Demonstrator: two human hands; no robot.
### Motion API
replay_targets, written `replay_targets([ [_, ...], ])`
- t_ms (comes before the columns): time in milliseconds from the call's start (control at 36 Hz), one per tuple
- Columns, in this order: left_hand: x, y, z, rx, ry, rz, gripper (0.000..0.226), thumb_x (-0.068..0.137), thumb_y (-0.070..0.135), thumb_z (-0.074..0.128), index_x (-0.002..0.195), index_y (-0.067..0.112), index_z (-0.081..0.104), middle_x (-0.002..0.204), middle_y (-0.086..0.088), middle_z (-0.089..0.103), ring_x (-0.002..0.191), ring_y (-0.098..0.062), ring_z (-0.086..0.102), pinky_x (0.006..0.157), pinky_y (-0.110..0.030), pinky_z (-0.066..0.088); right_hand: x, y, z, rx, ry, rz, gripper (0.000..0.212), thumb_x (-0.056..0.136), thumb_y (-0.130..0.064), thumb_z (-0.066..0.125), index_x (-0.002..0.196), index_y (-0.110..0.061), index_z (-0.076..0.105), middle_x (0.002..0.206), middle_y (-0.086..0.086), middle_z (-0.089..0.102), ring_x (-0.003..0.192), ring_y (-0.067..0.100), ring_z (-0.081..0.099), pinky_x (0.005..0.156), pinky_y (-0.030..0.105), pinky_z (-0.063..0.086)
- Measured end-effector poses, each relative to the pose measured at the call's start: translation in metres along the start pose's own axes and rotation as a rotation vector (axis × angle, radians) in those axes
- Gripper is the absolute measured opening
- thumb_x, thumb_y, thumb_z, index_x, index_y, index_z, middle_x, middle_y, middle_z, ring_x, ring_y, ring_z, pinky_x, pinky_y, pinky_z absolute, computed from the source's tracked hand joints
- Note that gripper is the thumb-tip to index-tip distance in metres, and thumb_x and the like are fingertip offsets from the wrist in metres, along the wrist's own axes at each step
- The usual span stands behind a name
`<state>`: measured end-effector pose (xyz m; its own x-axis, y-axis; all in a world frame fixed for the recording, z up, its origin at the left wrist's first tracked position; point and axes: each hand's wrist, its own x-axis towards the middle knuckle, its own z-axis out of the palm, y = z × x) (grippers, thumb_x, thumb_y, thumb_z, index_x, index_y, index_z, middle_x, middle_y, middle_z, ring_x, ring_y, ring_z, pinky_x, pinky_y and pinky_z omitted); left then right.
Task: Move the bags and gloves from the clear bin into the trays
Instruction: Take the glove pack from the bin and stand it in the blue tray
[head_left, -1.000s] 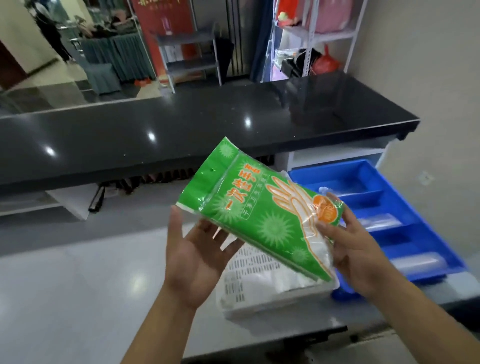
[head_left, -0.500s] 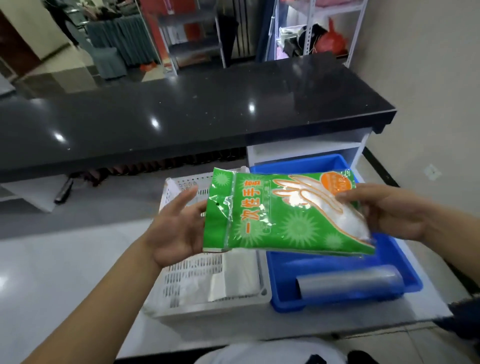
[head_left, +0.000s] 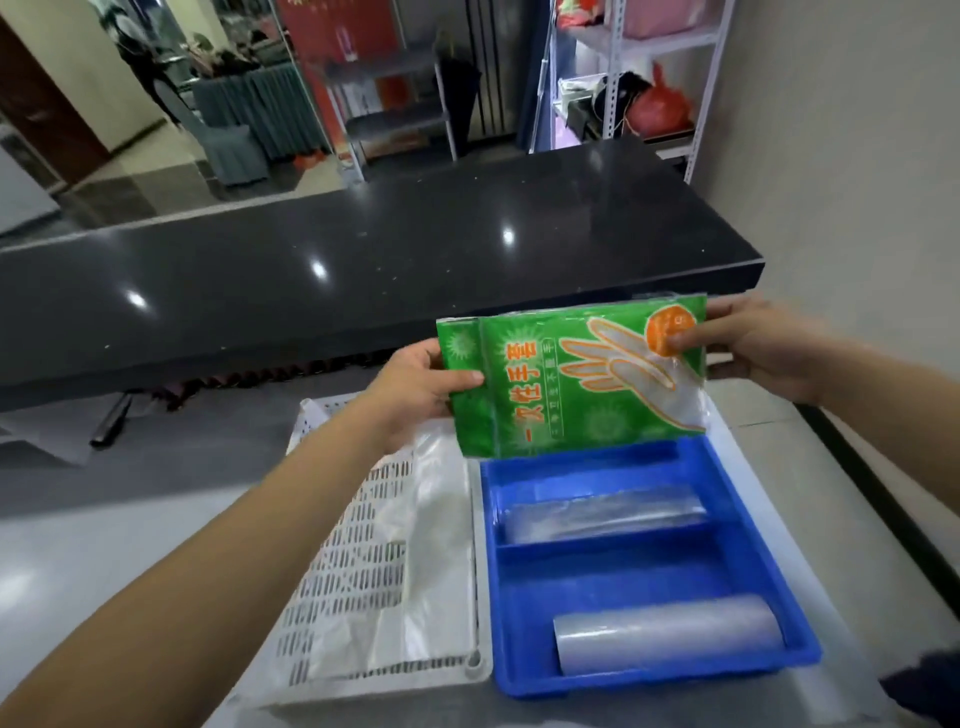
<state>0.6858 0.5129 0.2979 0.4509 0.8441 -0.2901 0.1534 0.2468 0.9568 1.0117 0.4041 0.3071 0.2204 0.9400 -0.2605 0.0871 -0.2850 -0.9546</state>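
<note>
A green pack of disposable gloves (head_left: 571, 379) is held upright above the far end of the blue tray (head_left: 748, 525). My left hand (head_left: 415, 384) pinches its left edge, thumb on the front. At the pack's top right corner my right hand (head_left: 753, 343) pinches it, thumb on the orange circle. Two rolls of clear bags lie in the blue tray, one (head_left: 602, 514) in the middle compartment and one (head_left: 670, 634) in the near compartment. To the left stands the white slotted bin (head_left: 343, 561) with clear plastic bags (head_left: 431, 545) in it.
A long black counter (head_left: 363, 280) runs across just behind the bin and tray. A wall stands at the right. Both containers sit on a pale grey surface (head_left: 769, 431) whose edge drops off at the right.
The glove pack has been raised from a flat tilt to upright and shifted right, over the blue tray's far end. My left hand, open under it before, now pinches its left edge.
</note>
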Motion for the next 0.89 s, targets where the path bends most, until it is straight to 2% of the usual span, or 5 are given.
replay_targets([
  [111,0.033,-0.01,0.014,0.141,0.155,0.128,0.025,0.083,-0.006,0.071,0.091,0.017,0.071,0.084,0.005,0.078,0.081,-0.014,0.075,0.063,-0.026,0.059,0.021,0.007,-0.004,-0.053,0.105,-0.124,0.038,0.048,-0.022,0.088,0.084,-0.014,0.08,0.096,0.019,0.075,0.085,0.03,0.062,0.08,0.046,0.051],
  [222,0.06,-0.036,0.024,0.305,0.276,0.189,0.032,0.081,-0.007,0.072,0.081,0.025,0.071,0.072,0.015,0.072,0.072,-0.007,0.069,0.062,-0.015,0.054,0.039,0.035,-0.002,-0.12,0.228,-0.215,0.018,0.059,-0.02,0.085,0.076,-0.024,0.081,0.066,-0.009,0.073,0.059,0.001,0.06,0.058,0.012,0.049],
  [361,0.069,-0.066,0.023,0.636,0.254,0.238,0.022,0.085,0.006,0.069,0.094,0.024,0.078,0.07,0.023,0.066,0.063,0.008,0.059,0.055,-0.012,0.044,0.054,0.079,0.006,-0.322,0.294,-0.205,0.01,0.08,-0.011,0.076,0.086,-0.018,0.08,0.082,0.003,0.076,0.07,0.009,0.063,0.057,0.006,0.043],
  [778,0.073,-0.068,0.024,0.692,0.201,0.155,0.031,0.087,0.006,0.066,0.107,0.03,0.066,0.095,0.005,0.07,0.083,-0.013,0.067,0.07,-0.042,0.06,0.079,0.095,0.011,-0.487,0.266,-0.129,0.01,0.091,-0.02,0.067,0.1,-0.019,0.07,0.085,-0.003,0.07,0.081,0.02,0.068,0.061,0.023,0.045],
  [889,0.072,-0.077,0.029,0.642,0.289,0.143,0.037,0.085,0.005,0.069,0.116,0.023,0.062,0.092,0.007,0.069,0.08,-0.009,0.067,0.069,-0.039,0.06,0.078,0.096,0.027,-0.47,0.336,-0.153,0.052,0.091,-0.022,0.068,0.139,-0.021,0.05,0.119,0.004,0.065,0.108,0.022,0.062,0.089,0.035,0.052],
])
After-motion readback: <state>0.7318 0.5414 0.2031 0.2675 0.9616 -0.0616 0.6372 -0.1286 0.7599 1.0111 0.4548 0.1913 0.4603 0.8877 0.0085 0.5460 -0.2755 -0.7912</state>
